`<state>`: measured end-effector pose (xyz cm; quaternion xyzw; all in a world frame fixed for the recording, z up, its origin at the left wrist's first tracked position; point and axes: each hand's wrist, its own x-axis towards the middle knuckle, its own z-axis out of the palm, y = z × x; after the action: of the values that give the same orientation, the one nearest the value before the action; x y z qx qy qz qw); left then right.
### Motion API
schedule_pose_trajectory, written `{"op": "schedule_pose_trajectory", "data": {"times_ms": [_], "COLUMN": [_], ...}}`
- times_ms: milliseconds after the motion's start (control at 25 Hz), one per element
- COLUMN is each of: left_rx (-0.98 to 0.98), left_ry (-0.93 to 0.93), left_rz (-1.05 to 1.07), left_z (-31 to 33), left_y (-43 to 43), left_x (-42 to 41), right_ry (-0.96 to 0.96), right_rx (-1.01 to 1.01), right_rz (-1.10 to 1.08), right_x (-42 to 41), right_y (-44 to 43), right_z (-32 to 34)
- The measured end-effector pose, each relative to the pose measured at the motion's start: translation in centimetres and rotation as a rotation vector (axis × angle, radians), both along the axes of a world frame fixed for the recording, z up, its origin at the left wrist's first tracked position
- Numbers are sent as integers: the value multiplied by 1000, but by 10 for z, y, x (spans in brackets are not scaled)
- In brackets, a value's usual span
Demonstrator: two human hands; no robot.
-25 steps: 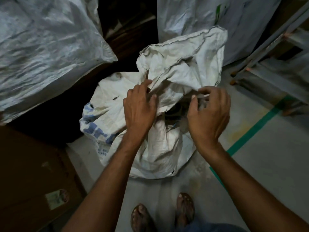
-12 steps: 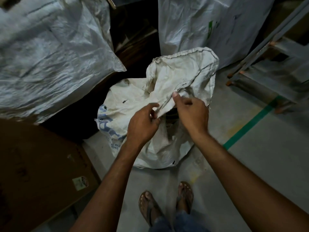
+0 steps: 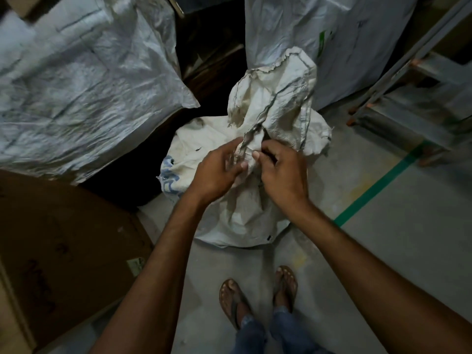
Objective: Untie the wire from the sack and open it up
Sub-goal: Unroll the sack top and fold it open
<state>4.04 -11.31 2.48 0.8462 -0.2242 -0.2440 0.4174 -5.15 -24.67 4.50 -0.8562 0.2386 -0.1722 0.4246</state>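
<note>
While my left hand (image 3: 219, 169) and right hand (image 3: 283, 175) both pinch the sack (image 3: 242, 215) at its gathered neck, a hard tug could tear the weave.

This looks like a storeroom or warehouse corner. Big white woven bags (image 3: 84, 80) fill the upper left, and another bulk bag (image 3: 293, 24) stands at upper middle. Brown cardboard cartons (image 3: 66, 238) sit at lower left. The bare concrete floor (image 3: 408, 251) carries a green marking line (image 3: 378, 186) at right. A grey metal frame (image 3: 413, 80), perhaps shelving or a ladder, occupies the upper right. A grubby sack (image 3: 242, 218) stands at centre.
</note>
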Motion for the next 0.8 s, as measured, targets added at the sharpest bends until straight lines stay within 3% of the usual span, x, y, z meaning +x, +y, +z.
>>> {"op": "schedule_pose_trajectory", "data": {"times_ms": [80,200,400,520,640,800], "left_rx": [112,142,-91,-133,-26,313], "left_ry": [-119,-275,-294,-298,-174,17], "left_rz": [-61,43,185,261,210,-109], "left_z": [5,27,120,154,139,69], "left_y": [9,27,39,21,10,53], "left_x": [-2,-22,-66,-106,-142,-172], "right_ry": [-42,-53,-204,-301,-181,193], "right_rx": [32,17,91,148,179,298], "right_rz": [46,141,148,125,150,412], "right_x": [-1,-12,-31,-47,-89,-167], "right_y": [1,7,19,9,3,15], "right_z": [19,57,144,173,152,76]}}
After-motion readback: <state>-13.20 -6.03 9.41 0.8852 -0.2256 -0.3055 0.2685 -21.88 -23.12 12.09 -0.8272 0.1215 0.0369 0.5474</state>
